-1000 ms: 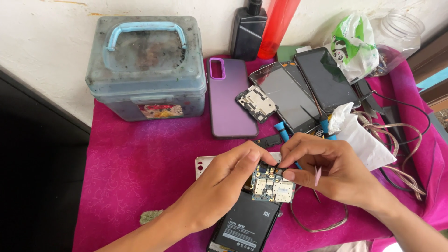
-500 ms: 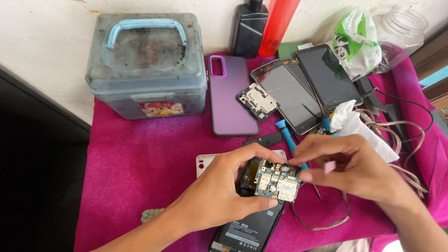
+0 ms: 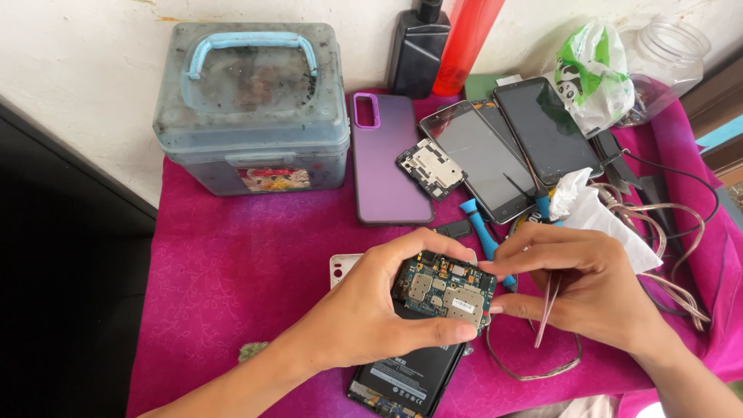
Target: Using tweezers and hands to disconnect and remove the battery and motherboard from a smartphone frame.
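Note:
My left hand (image 3: 371, 310) grips a small green phone circuit board (image 3: 445, 290) between thumb and fingers, lifted above an opened black phone (image 3: 402, 379) whose battery shows. My right hand (image 3: 592, 290) pinches the board's right edge with thumb and forefinger. A thin pair of tweezers (image 3: 546, 306) is tucked in the same hand, tips pointing down. A white phone part (image 3: 340, 267) pokes out from under my left hand.
On the magenta cloth (image 3: 248, 263) stand a grey lidded box with a blue handle (image 3: 251, 108), a purple phone case (image 3: 387, 155), a loose board (image 3: 431, 168), dark phones (image 3: 503, 147), a blue-handled tool (image 3: 484, 236), tissue (image 3: 596, 217), cables (image 3: 673, 248) and a plastic bag (image 3: 592, 70).
The circuit board came up off the opened phone and tilted toward me in my left hand. My right hand slid right to the board's edge, still holding the tweezers.

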